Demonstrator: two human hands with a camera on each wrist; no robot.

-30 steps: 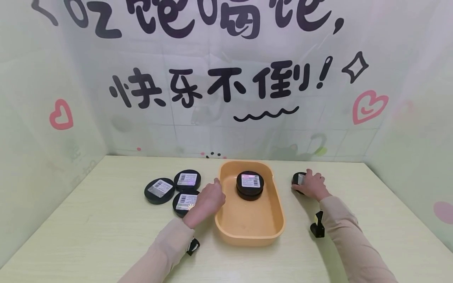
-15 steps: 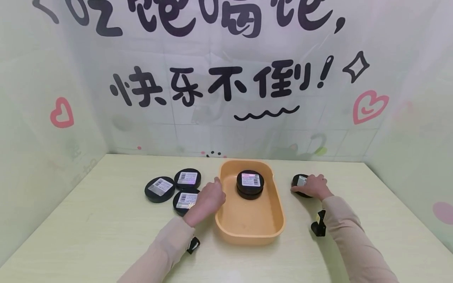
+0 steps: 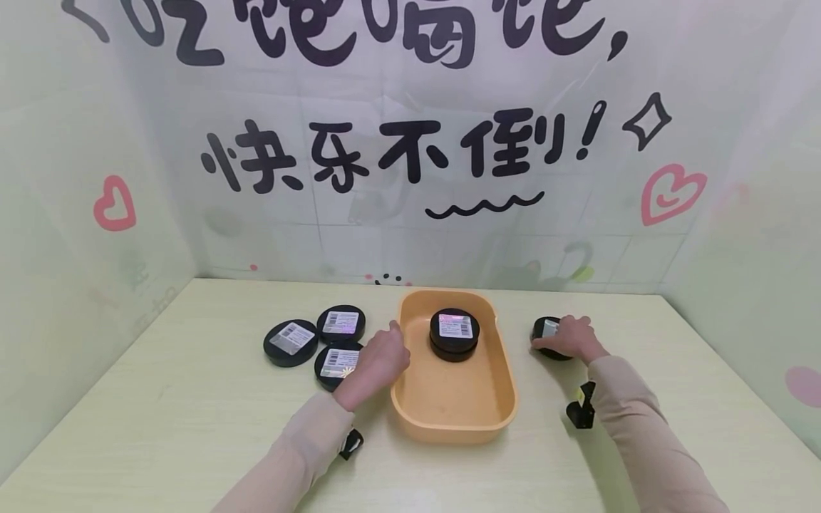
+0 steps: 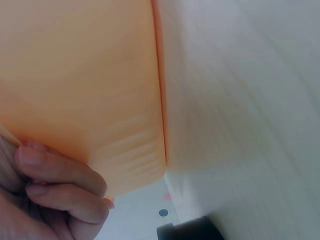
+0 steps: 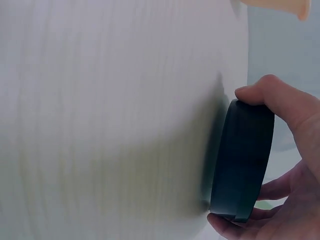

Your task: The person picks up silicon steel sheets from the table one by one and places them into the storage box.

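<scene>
At the left rim of an orange plastic basin (image 3: 455,399), my left hand (image 3: 375,363) pinches the edge; its curled fingers (image 4: 65,185) show in the left wrist view, the thumb mostly hidden. Two black round tins (image 3: 453,335) are stacked inside the basin, the upper one bearing a white barcode label. To the right of the basin, my right hand (image 3: 574,338) holds another round black tin (image 5: 243,160) across its width, thumb on one side and fingers on the other. Its label is partly covered by the hand. Whether that tin touches the table cannot be told.
Left of the basin lie three more labelled black tins, one (image 3: 291,343) at the far left, one (image 3: 341,324) behind, one (image 3: 336,363) partly behind my left hand. All stand on a pale wooden table (image 3: 160,399). A printed curtain (image 3: 359,242) encloses the back and sides.
My right hand has shifted slightly right and its fingers have settled lower around the tin, which has moved slightly right. The left hand holds its place at the basin rim.
</scene>
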